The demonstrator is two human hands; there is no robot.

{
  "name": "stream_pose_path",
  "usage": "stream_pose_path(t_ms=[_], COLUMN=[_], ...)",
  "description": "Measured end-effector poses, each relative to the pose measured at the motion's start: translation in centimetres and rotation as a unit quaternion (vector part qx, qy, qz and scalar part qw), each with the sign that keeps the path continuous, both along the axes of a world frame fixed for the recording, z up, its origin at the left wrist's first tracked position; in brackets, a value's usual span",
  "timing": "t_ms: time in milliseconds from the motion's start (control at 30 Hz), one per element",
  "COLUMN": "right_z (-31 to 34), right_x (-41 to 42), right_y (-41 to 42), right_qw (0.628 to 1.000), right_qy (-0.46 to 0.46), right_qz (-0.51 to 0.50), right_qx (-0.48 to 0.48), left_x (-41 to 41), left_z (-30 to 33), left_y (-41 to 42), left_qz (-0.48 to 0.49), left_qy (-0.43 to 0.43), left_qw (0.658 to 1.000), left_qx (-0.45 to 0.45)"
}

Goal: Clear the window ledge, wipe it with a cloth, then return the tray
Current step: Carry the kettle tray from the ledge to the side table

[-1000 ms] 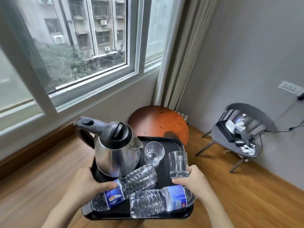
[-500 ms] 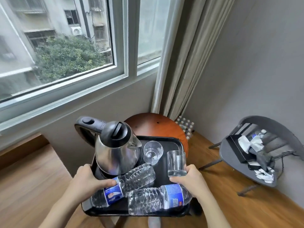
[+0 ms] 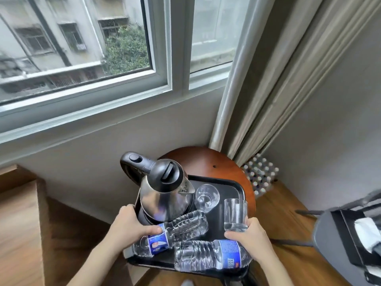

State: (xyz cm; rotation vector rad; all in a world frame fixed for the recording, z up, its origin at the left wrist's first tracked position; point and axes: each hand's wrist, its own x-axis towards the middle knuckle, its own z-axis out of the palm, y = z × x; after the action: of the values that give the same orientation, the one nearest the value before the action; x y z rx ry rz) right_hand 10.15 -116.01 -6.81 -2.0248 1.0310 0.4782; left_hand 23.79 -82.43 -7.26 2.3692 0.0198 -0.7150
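I hold a black tray in both hands, low over a round wooden table. My left hand grips the tray's left edge, its thumb on a lying water bottle. My right hand grips the right edge beside an upright glass. On the tray stand a steel kettle with a black handle and a second glass. Another bottle lies along the near edge. The wooden window ledge is at the left. No cloth is in view.
The window fills the upper left, with a grey curtain in the corner. A pack of small bottles sits on the floor behind the table. A grey chair holding dark and white items stands at the right.
I have carried the tray away from the ledge toward the corner. The round table now lies right under the tray's far end, and the view has swung right and down.
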Motion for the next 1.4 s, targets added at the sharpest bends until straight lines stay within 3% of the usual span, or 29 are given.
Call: stream_pose_path(t_ms=[233, 567, 1067, 1333, 1400], right_z=[-5.3, -10.1, -11.0, -9.3, -8.4], right_x=[3.7, 5.8, 6.8, 6.7, 6.6], right_y=[-2.9, -4.9, -6.4, -5.9, -5.4], right_qw=[1.000, 0.999, 0.998, 0.997, 0.995], right_qy=[0.007, 0.027, 0.039, 0.046, 0.054], right_qz=[0.018, 0.022, 0.045, 0.069, 0.079], right_qx=[-0.002, 0.001, -0.003, -0.011, -0.019], left_x=[2.4, 4.0, 3.6, 3.8, 3.4], left_z=[-7.8, -11.5, -10.1, -16.1, -13.7], left_y=[-1.8, -4.3, -7.1, -4.5, -5.1], left_qz=[-0.002, 0.011, 0.034, 0.004, 0.004], left_qy=[0.028, 0.055, 0.056, 0.084, 0.083], left_qw=[1.000, 0.998, 0.998, 0.996, 0.996], left_qx=[0.002, -0.013, -0.021, 0.030, 0.041])
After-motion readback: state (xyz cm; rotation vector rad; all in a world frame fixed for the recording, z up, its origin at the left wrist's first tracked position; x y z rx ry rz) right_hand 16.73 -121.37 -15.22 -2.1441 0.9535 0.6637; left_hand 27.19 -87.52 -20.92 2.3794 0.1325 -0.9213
